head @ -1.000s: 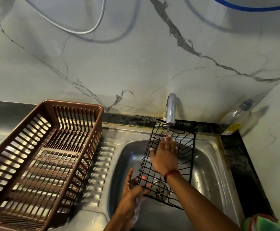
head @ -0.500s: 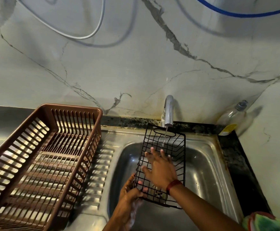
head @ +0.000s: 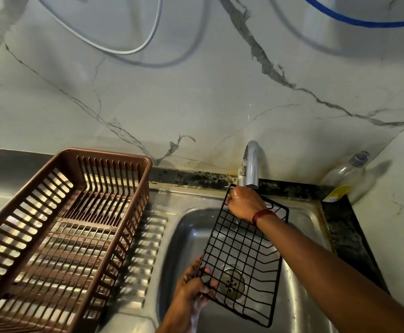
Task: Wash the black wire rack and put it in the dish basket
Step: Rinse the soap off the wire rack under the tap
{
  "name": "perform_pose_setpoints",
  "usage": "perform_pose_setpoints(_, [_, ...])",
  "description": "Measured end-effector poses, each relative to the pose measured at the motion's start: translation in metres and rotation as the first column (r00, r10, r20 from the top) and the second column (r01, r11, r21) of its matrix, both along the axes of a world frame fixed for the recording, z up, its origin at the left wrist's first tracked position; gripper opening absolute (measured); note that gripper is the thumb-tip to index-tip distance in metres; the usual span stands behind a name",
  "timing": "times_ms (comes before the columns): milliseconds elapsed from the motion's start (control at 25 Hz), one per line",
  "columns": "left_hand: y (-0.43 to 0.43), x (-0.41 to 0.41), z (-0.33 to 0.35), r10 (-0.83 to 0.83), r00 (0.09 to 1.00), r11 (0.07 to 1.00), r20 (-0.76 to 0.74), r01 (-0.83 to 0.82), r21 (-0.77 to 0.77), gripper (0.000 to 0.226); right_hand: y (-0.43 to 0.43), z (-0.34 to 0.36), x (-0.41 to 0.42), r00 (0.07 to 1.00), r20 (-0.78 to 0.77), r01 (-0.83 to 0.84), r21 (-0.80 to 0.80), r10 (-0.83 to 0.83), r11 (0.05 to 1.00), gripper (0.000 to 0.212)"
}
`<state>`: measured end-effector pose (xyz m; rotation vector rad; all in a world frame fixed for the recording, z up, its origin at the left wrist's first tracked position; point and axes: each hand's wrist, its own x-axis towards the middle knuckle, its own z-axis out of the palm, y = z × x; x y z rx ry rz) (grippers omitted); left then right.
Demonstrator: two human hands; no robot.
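My right fingers (head: 235, 194) grasp the black wire rack (head: 242, 256) under the tap (head: 252, 164); my left fingers (head: 207, 271) pinch its near corner over the sink (head: 186, 236). Left of them, the dish basket (head: 114, 162) sits on the steel bench (head: 148, 236).

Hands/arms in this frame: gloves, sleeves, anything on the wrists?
No gloves: left hand and right hand are bare, and no sleeves show on either forearm. The right wrist wears a narrow dark red band. White soap suds cling to the left hand and wrist. No rings or watch can be made out.
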<state>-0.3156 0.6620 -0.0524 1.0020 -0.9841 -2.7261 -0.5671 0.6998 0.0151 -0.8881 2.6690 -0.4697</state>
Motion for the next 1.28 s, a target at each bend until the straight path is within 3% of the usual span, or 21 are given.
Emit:
perform_pose_setpoints(120, [0.002, 0.002, -0.007, 0.008, 0.997, 1.0, 0.074, -0.006, -0.024, 0.075, 0.005, -0.009, -0.005, 0.988, 0.042, 0.148, 0.02, -0.149, 0.989, 0.016])
perform_pose_setpoints(320, [0.004, 0.003, -0.007, 0.028, 0.993, 1.0, 0.112, -0.027, -0.008, 0.074, 0.028, -0.019, -0.001, 0.99, 0.078, 0.12, 0.021, -0.121, 0.993, 0.022])
perform_pose_setpoints(480, [0.001, 0.007, -0.003, 0.054, 0.991, 0.998, 0.122, -0.051, -0.025, 0.08, 0.047, -0.019, -0.005, 0.97, 0.027, 0.239, 0.061, -0.241, 0.969, 0.029])
perform_pose_setpoints(600, [0.006, 0.005, 0.002, 0.025, 0.988, 0.999, 0.154, -0.017, -0.052, 0.079, 0.039, -0.019, 0.005, 1.0, -0.021, 0.021, 0.135, -0.018, 0.991, 0.021])
perform_pose_setpoints(680, [0.01, 0.004, 0.006, 0.004, 0.986, 0.997, 0.169, 0.009, -0.076, 0.079, 0.027, -0.014, 0.01, 0.995, -0.067, -0.071, 0.103, 0.078, 0.992, 0.024])
perform_pose_setpoints(840, [0.009, 0.006, 0.012, 0.02, 0.985, 0.997, 0.172, -0.008, -0.072, 0.072, 0.024, -0.016, 0.006, 0.999, 0.001, 0.038, -0.014, -0.038, 0.999, 0.033])
perform_pose_setpoints(1000, [0.002, 0.009, 0.012, 0.051, 0.979, 0.994, 0.197, -0.03, -0.105, 0.072, 0.054, -0.03, 0.011, 0.989, -0.028, 0.147, 0.137, -0.145, 0.98, 0.023])
perform_pose_setpoints(1200, [-0.009, 0.012, 0.019, 0.035, 0.97, 0.987, 0.239, 0.003, -0.159, 0.081, 0.099, -0.03, 0.052, 0.996, 0.087, -0.023, -0.108, 0.033, 0.994, 0.016])
perform_pose_setpoints(1280, [-0.018, 0.011, 0.025, 0.009, 0.96, 0.979, 0.281, 0.049, -0.199, 0.077, 0.126, -0.03, 0.079, 0.984, 0.11, -0.126, -0.128, 0.141, 0.984, 0.019])
